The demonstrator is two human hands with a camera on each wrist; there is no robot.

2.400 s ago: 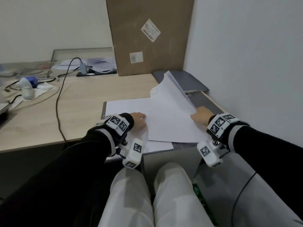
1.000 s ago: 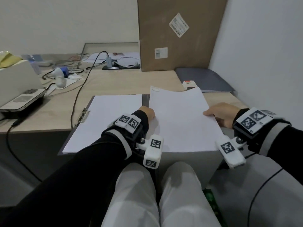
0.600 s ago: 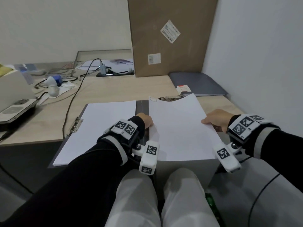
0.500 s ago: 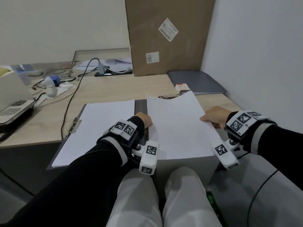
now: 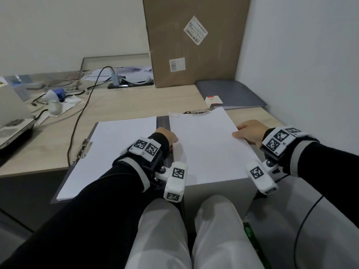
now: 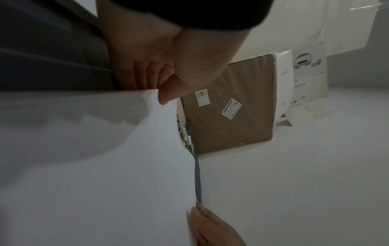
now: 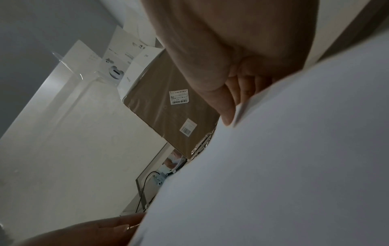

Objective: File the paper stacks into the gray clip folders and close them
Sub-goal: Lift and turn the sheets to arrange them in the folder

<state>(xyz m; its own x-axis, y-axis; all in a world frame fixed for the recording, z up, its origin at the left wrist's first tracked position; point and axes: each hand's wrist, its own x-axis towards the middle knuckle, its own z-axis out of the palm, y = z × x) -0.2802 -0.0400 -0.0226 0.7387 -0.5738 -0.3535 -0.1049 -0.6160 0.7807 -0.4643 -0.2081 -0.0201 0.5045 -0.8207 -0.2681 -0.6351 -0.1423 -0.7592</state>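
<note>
An open gray clip folder (image 5: 162,123) lies on the wooden desk (image 5: 124,105) in front of the person, and its near part reaches over the desk edge. On its left half lies one paper stack (image 5: 108,152), with a metal clip (image 5: 84,148) at the 9 o'clock edge of this half. A second paper stack (image 5: 207,146) is over the right half of the folder. The far edge of this stack is just beside another metal clip (image 5: 196,112) at 12 o'clock; I cannot tell if it is under the clip.

The left hand (image 5: 167,135) holds this second stack at its 9 o'clock edge. In the left wrist view the thumb (image 6: 168,93) lies on top of the sheet and the other fingers are curled below it, so the hand pinches the paper. The right hand (image 5: 248,133) holds the same stack at its 3 o'clock edge, in the same manner: the thumb (image 7: 223,106) on top, the other fingers under the paper.

At 12 o'clock from the folder a big cardboard box (image 5: 194,39) stands against the wall. At 1 o'clock a closed gray folder (image 5: 231,96) lies in the corner, and a small white and red box (image 5: 213,100) is just beside it. A black cable (image 5: 79,121) runs over the desk at 10 o'clock.
</note>
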